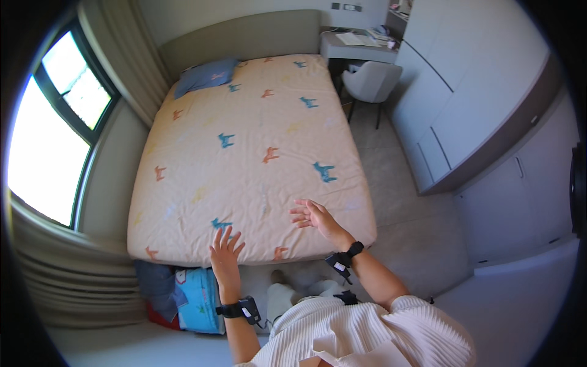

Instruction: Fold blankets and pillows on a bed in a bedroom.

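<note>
My left hand is raised with its fingers spread, in front of the near edge of the bed. Farther right, my right hand is held out above the bed's near end, its fingers apart and nothing in them. Both wrists wear black straps with small devices. Below the hands lies a bed with a peach fitted sheet printed with blue and orange animals. The sheet is spread over the mattress with light wrinkles. A blue-grey pillow rests at the far left corner, by the beige headboard.
At the near left foot of the bed are a bright blue printed bundle and dark blue cloth. A window and curtains line the left. A pale chair, a desk and wardrobes stand on the right.
</note>
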Demonstrator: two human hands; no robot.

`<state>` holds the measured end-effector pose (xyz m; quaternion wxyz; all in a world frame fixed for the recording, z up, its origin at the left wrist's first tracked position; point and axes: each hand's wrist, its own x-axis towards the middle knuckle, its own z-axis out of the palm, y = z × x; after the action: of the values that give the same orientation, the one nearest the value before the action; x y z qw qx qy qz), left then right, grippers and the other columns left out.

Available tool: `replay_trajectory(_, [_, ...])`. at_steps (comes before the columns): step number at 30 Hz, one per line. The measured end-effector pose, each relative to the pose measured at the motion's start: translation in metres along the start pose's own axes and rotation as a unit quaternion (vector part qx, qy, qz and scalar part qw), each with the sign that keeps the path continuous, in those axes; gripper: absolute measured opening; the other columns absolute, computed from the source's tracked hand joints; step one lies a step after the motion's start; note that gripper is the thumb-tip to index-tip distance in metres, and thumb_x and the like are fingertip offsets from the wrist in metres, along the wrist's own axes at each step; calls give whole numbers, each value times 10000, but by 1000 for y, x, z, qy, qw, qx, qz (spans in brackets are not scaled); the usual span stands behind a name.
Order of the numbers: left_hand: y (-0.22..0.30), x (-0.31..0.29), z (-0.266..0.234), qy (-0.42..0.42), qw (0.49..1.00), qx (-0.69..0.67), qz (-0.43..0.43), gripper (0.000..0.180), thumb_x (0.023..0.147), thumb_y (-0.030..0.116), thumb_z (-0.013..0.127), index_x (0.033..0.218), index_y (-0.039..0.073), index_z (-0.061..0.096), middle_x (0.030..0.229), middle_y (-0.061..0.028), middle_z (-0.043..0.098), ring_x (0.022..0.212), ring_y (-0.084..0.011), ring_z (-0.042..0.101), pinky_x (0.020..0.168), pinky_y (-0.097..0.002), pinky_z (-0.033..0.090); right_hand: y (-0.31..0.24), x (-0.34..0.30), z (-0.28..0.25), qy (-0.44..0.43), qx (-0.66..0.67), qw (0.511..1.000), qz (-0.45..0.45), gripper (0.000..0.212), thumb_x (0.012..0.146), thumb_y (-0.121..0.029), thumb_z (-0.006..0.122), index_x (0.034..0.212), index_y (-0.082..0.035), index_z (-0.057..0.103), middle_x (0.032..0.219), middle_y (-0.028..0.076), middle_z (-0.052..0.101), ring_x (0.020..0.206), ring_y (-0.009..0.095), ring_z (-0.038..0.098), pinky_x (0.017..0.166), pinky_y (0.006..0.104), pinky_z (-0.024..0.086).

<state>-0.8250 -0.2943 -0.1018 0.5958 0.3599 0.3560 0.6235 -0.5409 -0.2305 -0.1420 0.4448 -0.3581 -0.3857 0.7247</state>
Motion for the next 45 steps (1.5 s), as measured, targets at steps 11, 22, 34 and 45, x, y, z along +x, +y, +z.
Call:
replay_trajectory(11, [-161, 138, 307, -255, 885, -325, -216, 753, 902, 585, 273, 1429, 48, 226, 1477, -179, 225, 1363, -324, 215, 1101, -475, 171, -141, -87, -157, 122, 307, 904, -271, 787, 908, -622, 230, 1406, -12, 245, 1422, 194, 318, 1283, 316, 349, 1059, 433, 282])
replay_trajectory(22, [-284, 112, 579, -344, 843, -300, -284, 719, 923, 556, 256, 1424, 41, 222, 1475, -176, 223, 1363, -322, 207, 1103, -462, 169, -225, -200, -366, 181, 326, 833, -409, 788, 914, -611, 254, 1420, -10, 197, 1432, 199, 289, 1285, 323, 343, 1062, 435, 281])
replay_trajectory(34, [-317, 120, 706, -300, 912, -195, -201, 701, 922, 542, 283, 1407, 36, 274, 1447, -196, 283, 1319, -338, 297, 1072, -482, 230, -310, -236, -512, 158, 325, 876, -319, 752, 926, -590, 240, 1420, -24, 207, 1416, 194, 328, 1291, 316, 347, 1050, 437, 292])
replay_trajectory(45, [-341, 232, 654, -158, 954, -230, -110, 689, 924, 533, 298, 1403, 38, 287, 1453, -177, 282, 1324, -316, 295, 1059, -450, 257, -356, -62, -550, 14, 258, 948, -188, 730, 917, -600, 274, 1368, -29, 322, 1335, 179, 449, 1213, 293, 450, 990, 429, 367])
